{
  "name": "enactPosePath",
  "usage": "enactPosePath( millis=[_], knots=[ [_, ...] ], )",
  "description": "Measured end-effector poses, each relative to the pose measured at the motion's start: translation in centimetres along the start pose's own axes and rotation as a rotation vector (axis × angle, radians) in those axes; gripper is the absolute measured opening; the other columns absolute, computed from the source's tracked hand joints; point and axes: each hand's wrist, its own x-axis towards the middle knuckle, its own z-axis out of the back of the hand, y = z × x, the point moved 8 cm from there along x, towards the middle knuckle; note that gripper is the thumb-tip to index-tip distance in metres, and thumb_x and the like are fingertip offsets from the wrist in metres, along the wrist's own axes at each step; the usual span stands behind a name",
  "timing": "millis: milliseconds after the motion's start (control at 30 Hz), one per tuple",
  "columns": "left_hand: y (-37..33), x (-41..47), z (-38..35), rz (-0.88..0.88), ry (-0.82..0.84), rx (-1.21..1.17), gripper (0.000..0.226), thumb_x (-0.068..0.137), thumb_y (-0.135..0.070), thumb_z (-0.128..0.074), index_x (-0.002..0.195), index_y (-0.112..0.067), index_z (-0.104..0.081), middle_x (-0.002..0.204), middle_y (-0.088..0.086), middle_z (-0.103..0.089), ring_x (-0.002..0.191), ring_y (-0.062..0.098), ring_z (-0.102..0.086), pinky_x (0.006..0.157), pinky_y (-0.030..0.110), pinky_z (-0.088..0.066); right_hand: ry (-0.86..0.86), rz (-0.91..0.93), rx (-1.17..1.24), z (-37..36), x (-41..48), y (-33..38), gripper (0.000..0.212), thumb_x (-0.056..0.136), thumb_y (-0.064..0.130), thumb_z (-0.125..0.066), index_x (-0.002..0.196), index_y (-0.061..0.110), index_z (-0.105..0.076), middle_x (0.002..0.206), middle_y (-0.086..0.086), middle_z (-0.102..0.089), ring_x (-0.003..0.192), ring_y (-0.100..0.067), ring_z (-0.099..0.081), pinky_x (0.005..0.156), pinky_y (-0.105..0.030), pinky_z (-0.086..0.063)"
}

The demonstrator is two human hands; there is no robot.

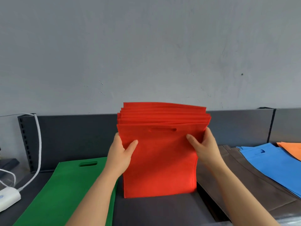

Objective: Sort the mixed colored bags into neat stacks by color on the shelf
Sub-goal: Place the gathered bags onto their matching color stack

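Holding red bags (160,160) upright mid-shelf (162,209), left hand (120,155) and right hand (203,149) pinching side edges. Best tapped level on bottom edge, then laid flat beside green stack (65,193).

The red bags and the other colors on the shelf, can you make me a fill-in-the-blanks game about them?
1. Both hands, left hand and right hand, hold the stack of ____ bags standing upright.
2. The bag lying flat on the left is ____.
3. On the right, the blue bags lie on top of the ____ bags.
4. At the far right edge peeks an ____ bag.

Missing words: red; green; brown; orange
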Motion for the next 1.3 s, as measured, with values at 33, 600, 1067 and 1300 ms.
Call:
enactPosePath(
  millis=[33, 600, 1067, 1300],
  knots=[
    [0.3, -0.1, -0.1, -0.01, -0.003, -0.001, 0.032, 0.091, -0.027, -0.061, 0.119, -0.028, -0.046, 0.103, -0.025, -0.056, 0.094, -0.008, -0.055, 0.076, 0.009, -0.039, 0.017, -0.001, -0.023, -0.3, -0.4, -0.4, 0.039, 0.086, 0.013, -0.066, 0.121, 0.02, -0.05, 0.113, 0.009, -0.062, 0.103, -0.001, -0.059, 0.088, -0.019, -0.046],
    [-0.3, -0.1, -0.2, -0.041, -0.023, -0.127, 0.028, 0.092, -0.032, -0.058, 0.118, -0.03, -0.048, 0.105, -0.017, -0.063, 0.091, -0.012, -0.059, 0.075, 0.009, -0.041, -0.125, -0.205, 0.354, 0.6, 2.7, 1.9, 0.084, 0.062, 0.069, -0.064, 0.131, 0.023, -0.048, 0.125, 0.007, -0.055, 0.116, -0.007, -0.05, 0.1, -0.031, -0.038],
    [-1.2, -0.3, 0.0, -0.062, -0.021, -0.126, 0.025, 0.094, -0.031, -0.055, 0.116, -0.032, -0.043, 0.103, -0.022, -0.058, 0.091, -0.012, -0.056, 0.074, 0.008, -0.04, -0.173, -0.167, 0.233, 0.9, 3.9, 3.0, 0.041, 0.085, 0.051, -0.059, 0.108, 0.016, -0.06, 0.101, 0.003, -0.061, 0.091, -0.011, -0.056, 0.077, -0.026, -0.042],
    [-0.5, 0.2, 1.0, -0.012, -0.087, -0.239, 0.025, 0.093, -0.031, -0.057, 0.116, -0.027, -0.049, 0.107, -0.015, -0.061, 0.097, -0.003, -0.057, 0.08, 0.018, -0.043, 0.247, -0.236, 0.336, -1.6, 1.1, -1.4, 0.078, 0.055, 0.043, -0.077, 0.123, 0.015, -0.053, 0.116, -0.003, -0.066, 0.107, -0.017, -0.062, 0.093, -0.036, -0.045]
  ],
)
